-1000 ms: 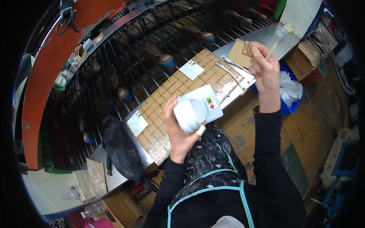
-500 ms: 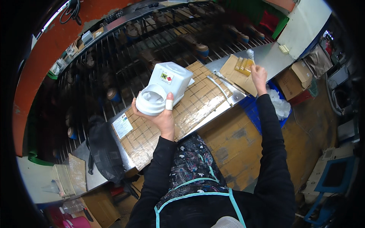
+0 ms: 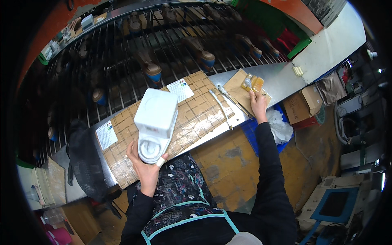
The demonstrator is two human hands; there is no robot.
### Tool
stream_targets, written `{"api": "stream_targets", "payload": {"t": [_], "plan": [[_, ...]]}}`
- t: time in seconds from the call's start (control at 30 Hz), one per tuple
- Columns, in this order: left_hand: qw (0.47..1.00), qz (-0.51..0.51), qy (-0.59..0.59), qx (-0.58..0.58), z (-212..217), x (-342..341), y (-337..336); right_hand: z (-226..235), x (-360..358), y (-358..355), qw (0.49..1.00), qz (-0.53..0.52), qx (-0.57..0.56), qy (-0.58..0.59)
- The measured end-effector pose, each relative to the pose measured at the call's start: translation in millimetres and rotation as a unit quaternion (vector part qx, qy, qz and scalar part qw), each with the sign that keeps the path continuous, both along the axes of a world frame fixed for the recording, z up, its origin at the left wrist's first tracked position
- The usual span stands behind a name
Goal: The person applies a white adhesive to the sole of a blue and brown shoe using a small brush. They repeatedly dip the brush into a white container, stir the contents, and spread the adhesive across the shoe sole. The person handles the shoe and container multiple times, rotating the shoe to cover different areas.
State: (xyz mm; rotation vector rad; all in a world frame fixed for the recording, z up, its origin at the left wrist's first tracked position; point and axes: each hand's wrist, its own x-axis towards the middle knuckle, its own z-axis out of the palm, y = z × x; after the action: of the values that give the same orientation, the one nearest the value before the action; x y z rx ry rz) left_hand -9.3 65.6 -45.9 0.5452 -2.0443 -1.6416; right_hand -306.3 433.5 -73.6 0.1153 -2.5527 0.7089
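A white plastic container (image 3: 155, 114) with a round, cup-like mouth tilts toward me over the workbench. The fingers and thumb of my left hand (image 3: 146, 174) wrap round that mouth; the thumb wears a pale bandage. To the right, my right hand (image 3: 259, 107) is closed on a small tool with a whitish rounded head (image 3: 248, 81), its handle mostly hidden by the fingers. Yellow blocks (image 3: 258, 83) lie just beyond this hand on a brown cardboard piece (image 3: 235, 84). A thin brush-like tool (image 3: 236, 100) and a pale curved strip (image 3: 220, 108) lie between the hands.
Cardboard under clear film (image 3: 122, 157) covers the bench, with printed white sheets (image 3: 107, 136) on it. Beyond is a rack of bars (image 3: 118, 81) carrying several shoes (image 3: 152, 70). A black bag (image 3: 83, 157) sits left; a blue crate (image 3: 250, 132) with white plastic stands right.
My left hand has brought the container lower and to the left, with its mouth now nearer me. My right hand has come down and left with the small tool. The whole view has shifted.
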Motion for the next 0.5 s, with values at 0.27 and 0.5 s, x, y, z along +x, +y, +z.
{"api": "stream_targets", "payload": {"t": [0.27,0.5], "plan": [[0.996,-0.046,-0.06,-0.051,-9,13,-13,0,14,8,0.997,0.077,-0.011,0.021],[0.914,-0.057,-0.202,-0.347,-19,37,-40,6,23,10,0.997,0.04,-0.056,-0.039]]}}
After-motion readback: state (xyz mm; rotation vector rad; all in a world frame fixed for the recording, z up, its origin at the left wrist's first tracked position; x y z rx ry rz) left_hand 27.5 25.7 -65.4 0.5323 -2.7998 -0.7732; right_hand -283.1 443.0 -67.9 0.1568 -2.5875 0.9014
